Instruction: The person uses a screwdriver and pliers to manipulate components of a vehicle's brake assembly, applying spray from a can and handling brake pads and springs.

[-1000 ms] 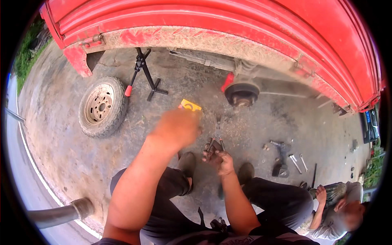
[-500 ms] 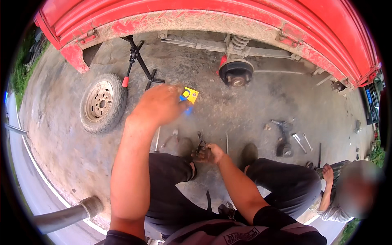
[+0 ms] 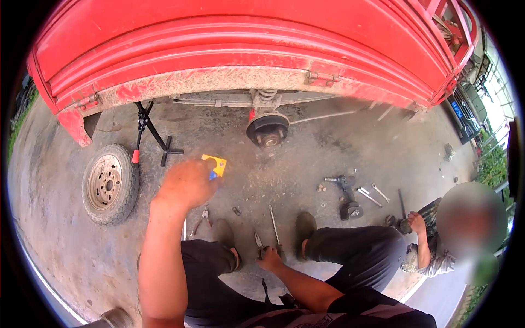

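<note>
My left hand [image 3: 188, 183] is raised in front of me, its fingers closed on a small yellow-and-blue packet [image 3: 219, 166]. Low between my feet, my right hand [image 3: 268, 258] grips dark-handled needle-nose pliers [image 3: 258, 240], jaws pointing away from me. A screwdriver [image 3: 274, 221] lies on the concrete just right of them. Combination pliers with red handles [image 3: 203, 217] rest beside my left foot. Further ahead, a bare wheel hub with a round brake drum [image 3: 268, 131] sits under a red vehicle body [image 3: 229, 38].
A removed wheel [image 3: 110, 185] lies at the left beside a black jack stand [image 3: 158, 134]. To the right are a cordless impact wrench [image 3: 345, 197], a socket tool [image 3: 369, 197] and a spanner [image 3: 381, 192]. Another person's hand [image 3: 417, 222] is at the far right.
The view has tilted up and turned right, showing more of the red body. My right hand has moved nearer to me with the pliers. The left hand still holds the packet.
</note>
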`<state>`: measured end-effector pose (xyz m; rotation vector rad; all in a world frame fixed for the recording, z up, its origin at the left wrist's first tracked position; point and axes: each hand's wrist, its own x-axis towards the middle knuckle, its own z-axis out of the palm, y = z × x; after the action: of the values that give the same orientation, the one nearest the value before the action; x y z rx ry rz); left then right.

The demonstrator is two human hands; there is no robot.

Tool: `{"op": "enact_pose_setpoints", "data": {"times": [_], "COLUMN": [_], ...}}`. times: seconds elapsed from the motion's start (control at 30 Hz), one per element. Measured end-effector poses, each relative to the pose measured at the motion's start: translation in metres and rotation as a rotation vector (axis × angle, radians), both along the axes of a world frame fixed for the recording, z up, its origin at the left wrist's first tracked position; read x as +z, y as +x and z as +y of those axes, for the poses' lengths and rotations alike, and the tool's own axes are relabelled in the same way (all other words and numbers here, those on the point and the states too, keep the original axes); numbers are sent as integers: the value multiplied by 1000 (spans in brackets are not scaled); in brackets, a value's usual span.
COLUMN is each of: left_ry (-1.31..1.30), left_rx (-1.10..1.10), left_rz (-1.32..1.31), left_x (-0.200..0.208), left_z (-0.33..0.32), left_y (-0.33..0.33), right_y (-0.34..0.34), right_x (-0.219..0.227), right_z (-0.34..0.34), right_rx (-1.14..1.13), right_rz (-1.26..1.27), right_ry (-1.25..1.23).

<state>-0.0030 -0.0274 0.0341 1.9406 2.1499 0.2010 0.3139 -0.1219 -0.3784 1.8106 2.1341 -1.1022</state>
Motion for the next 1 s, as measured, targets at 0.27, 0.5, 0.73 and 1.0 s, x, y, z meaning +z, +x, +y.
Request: {"op": "enact_pose_setpoints", "data": {"times": [0.27,0.5,0.73,1.0], "left_ry": [-5,-67,-24,59], "left_rx": [-32,-91,-125,-10], "left_rz": [-5,52,151,2], "left_x": [21,-5,-40,-68], "left_z": [3,26,76,114], "left_y": [18,17,14,1], "right_y": [25,53,65,73], "right_x": [0,66,293,320], "right_z": [55,181,346,379], "right_rx": [-111,191,523,595], "right_rz": [87,11,-144,-177], "right_ry": [-31,162,510,660]}}
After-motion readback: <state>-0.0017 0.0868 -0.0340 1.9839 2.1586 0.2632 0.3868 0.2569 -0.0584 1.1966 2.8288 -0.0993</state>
